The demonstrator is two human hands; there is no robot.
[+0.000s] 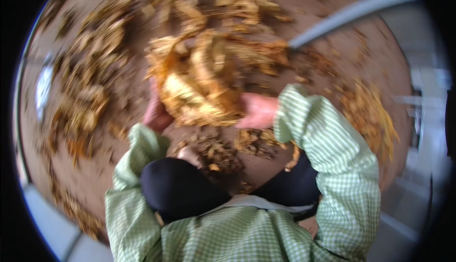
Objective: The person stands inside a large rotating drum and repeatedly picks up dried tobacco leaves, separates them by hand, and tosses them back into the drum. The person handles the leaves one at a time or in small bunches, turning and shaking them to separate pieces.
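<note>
Between my two hands is a big loose bundle of dried yellow-brown leaves [202,81], blurred by motion. My left hand [157,110] is closed against the bundle's left side, its fingers mostly hidden behind the leaves. From the right, my right hand [259,111] grips the bundle's lower right edge, with the fingertips covered. Below the bundle, near my legs, lies a heap of crumbled brown leaf bits [216,152].
A long pile of dried leaves [90,72] stretches along the left, and more leaves [242,8] lie at the far side. Another pile [368,117] is at the right. A pale pole [354,15] slants across the upper right. My dark-clad knees [178,188] frame the near floor.
</note>
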